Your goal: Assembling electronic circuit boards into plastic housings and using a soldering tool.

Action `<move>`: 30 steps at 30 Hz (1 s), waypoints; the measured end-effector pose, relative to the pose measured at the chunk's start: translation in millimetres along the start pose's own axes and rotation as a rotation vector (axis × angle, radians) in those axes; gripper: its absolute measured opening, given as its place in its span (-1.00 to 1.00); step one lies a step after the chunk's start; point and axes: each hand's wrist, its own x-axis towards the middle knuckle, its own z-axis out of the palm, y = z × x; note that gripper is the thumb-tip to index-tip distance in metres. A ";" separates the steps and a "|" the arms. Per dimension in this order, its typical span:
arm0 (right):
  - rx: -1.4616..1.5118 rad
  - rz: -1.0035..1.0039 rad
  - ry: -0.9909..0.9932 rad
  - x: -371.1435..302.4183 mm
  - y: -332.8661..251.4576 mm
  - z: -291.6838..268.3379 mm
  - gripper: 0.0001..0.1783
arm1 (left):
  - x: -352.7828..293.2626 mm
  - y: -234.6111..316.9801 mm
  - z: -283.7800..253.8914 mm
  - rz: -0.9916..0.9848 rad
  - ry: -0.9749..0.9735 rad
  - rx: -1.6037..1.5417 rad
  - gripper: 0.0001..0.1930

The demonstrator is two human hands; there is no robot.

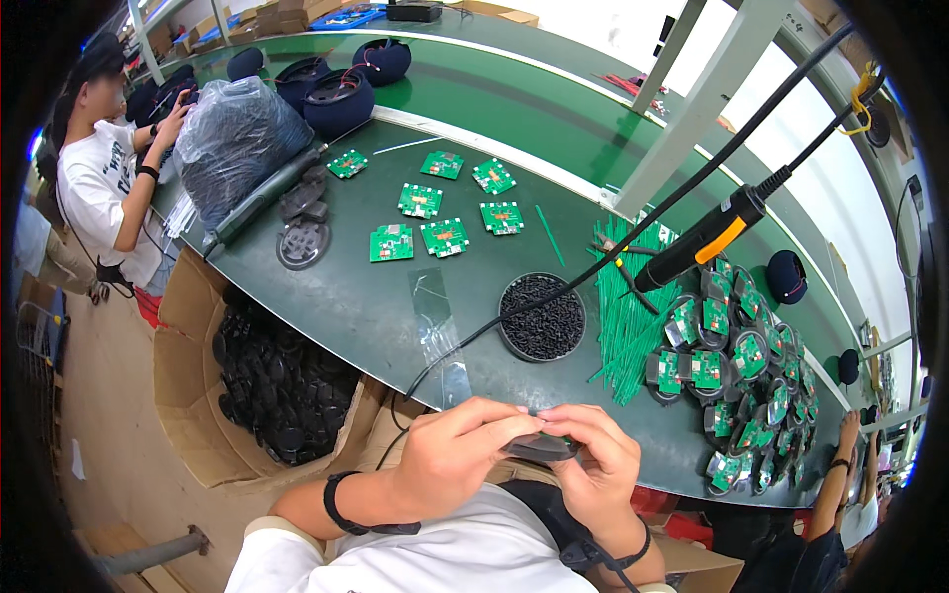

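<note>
Both hands are engaged on one part: the left hand [457, 450] and the right hand [601, 460] pinch a dark round piece [542, 450] between them, fingertips nearly meeting over its far rim. The piece is held off the table [331, 282], on the wearer's side of its front edge; its underside is hidden, and whether anything is seated in it cannot be told. As a judgement, the step calls for even pressure from both thumbs, a level piece and fingertips at the rim, so that its face can be checked; working closer over the table would catch a dropped part. Regarding edges: a black cable [481, 334] crosses the front edge just beyond the left hand, and a clear tape strip [435, 311] overhangs it nearby; either could snag a wrist. An open carton [178, 381] stands below the left stretch of that edge. Room for moving appears best between the tape strip and the round dish [543, 360]; toward the right corner, a crowded heap of board-fitted discs [748, 356] leaves little elbow room, and the hanging screwdriver [707, 242] limits lifting there.
</note>
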 end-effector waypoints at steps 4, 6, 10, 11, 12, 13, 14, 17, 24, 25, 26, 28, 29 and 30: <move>0.000 0.036 -0.043 0.7 -5.2 -2.2 -0.56 | -3.1 -1.0 1.1 0.023 0.017 0.003 -0.62; 0.005 0.020 -0.024 -0.7 1.1 -0.6 -0.56 | -1.8 0.8 2.1 0.038 0.019 0.018 -0.61; 0.024 0.016 0.000 -5.2 7.5 -0.9 -0.56 | -0.3 3.1 4.0 0.011 0.007 0.088 -0.61; 0.024 0.016 0.002 -5.8 8.2 -0.7 -0.56 | -1.2 2.1 4.4 0.020 0.002 0.115 -0.62; 0.037 0.024 0.010 -6.1 8.7 -0.2 -0.57 | -1.1 2.2 4.5 0.021 0.001 0.115 -0.62; 0.050 0.032 0.018 -6.3 8.7 0.1 -0.58 | -0.9 2.4 4.7 0.025 0.000 0.104 -0.63; 0.050 0.031 0.020 -5.6 7.6 0.6 -0.58 | -0.6 2.3 4.5 0.028 0.000 0.094 -0.64; 0.078 0.076 0.010 -2.9 3.4 0.0 -0.59 | -0.9 -1.0 5.4 0.061 0.006 0.094 -0.65; -0.009 0.028 0.003 -1.0 2.4 -3.4 -0.52 | 4.1 0.0 8.0 0.060 0.012 0.094 -0.70; -0.016 0.023 0.018 -1.3 2.4 -3.5 -0.51 | 4.9 -0.1 9.0 0.057 0.016 0.088 -0.69; -0.015 0.022 0.018 -1.6 2.2 -3.1 -0.51 | 4.9 -0.6 9.4 0.052 0.020 0.084 -0.68; -0.094 0.023 0.007 -2.3 1.1 -2.6 -0.51 | 1.2 -1.4 9.0 0.062 0.016 0.093 -0.65; -0.093 0.023 0.007 -2.1 1.1 -2.3 -0.51 | -0.3 -1.9 8.8 0.069 0.010 0.102 -0.62; -0.106 0.013 0.009 -1.7 0.9 -2.2 -0.50 | 0.6 -0.2 7.2 0.069 0.010 0.103 -0.62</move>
